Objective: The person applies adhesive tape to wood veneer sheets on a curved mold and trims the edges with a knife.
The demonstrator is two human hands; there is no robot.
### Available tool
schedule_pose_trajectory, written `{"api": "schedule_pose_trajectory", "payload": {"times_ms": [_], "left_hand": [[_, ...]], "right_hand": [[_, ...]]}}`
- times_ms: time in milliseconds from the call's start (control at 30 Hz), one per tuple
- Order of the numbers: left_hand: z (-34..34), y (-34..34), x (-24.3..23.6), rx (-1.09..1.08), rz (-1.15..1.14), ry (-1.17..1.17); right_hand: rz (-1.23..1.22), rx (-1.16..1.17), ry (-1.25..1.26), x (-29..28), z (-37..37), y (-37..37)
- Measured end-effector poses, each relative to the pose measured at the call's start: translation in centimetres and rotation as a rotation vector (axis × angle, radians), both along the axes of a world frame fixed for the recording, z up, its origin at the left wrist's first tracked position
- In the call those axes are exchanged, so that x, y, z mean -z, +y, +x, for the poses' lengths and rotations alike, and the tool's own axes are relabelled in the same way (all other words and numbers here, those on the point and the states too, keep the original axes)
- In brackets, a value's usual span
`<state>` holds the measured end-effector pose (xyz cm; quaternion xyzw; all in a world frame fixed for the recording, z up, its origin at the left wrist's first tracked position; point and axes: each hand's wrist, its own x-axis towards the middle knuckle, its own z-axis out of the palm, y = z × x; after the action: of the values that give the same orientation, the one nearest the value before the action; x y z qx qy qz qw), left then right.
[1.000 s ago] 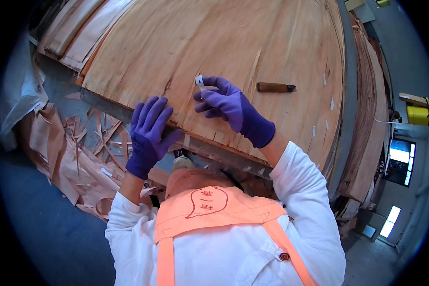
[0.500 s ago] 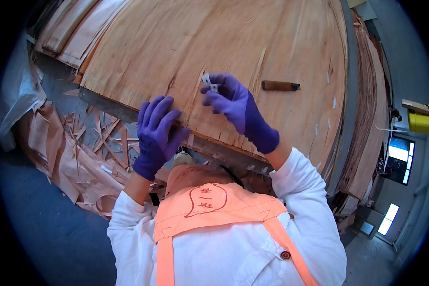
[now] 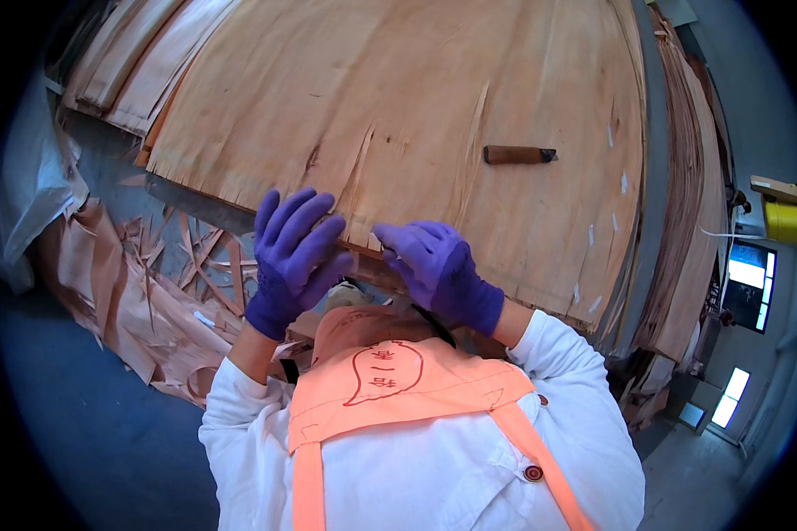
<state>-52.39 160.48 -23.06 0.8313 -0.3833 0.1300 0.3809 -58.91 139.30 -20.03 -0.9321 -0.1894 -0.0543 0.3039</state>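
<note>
- The wood sheet (image 3: 283, 97) is lying broad and flat in front of the person, its near edge running past both hands and bending with the fisheye view.
- The left hand (image 3: 294, 248), in a purple glove, is hovering or resting at that edge, fingertips reaching over the wood; whether they are touching it is hard to tell. Its grip is standing loosely open, fingers slightly parted, thumb pointing toward the other hand, and is holding nothing visible.
- The right hand (image 3: 434, 270), gloved alike, is sitting at the same edge, fingers bending toward the thumb. A sliver of white is showing at the fingertips; I cannot tell whether the grip is closing on it.
- A narrow gap is separating the hands, and a long split (image 3: 359, 173) is running into the sheet just beyond it.
- Forward of the fingertips, bare grain is offering wide room for moving; toward the body, the orange apron (image 3: 398, 389) is leaving little.
- The wooden-handled tool (image 3: 515, 155) is lying farther in, apart from the right hand.
- White strips (image 3: 591, 235) are dotting the sheet near its right edge.
- Wood scraps (image 3: 133, 310) are covering the floor at left, below the edge.
</note>
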Motion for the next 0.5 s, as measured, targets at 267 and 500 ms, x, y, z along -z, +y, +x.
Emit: {"api": "schedule_pose_trajectory", "payload": {"times_ms": [267, 500], "left_hand": [[1.4, -0.8, -1.6, 0.071, 0.187, -0.164], [1.5, -1.2, -1.9, 0.128, 0.182, -0.131]], "right_hand": [[0.209, 0.049, -0.007, -1.0, 0.3, -0.3], [0.288, 0.099, 0.029, -0.8, 0.1, -0.5]]}}
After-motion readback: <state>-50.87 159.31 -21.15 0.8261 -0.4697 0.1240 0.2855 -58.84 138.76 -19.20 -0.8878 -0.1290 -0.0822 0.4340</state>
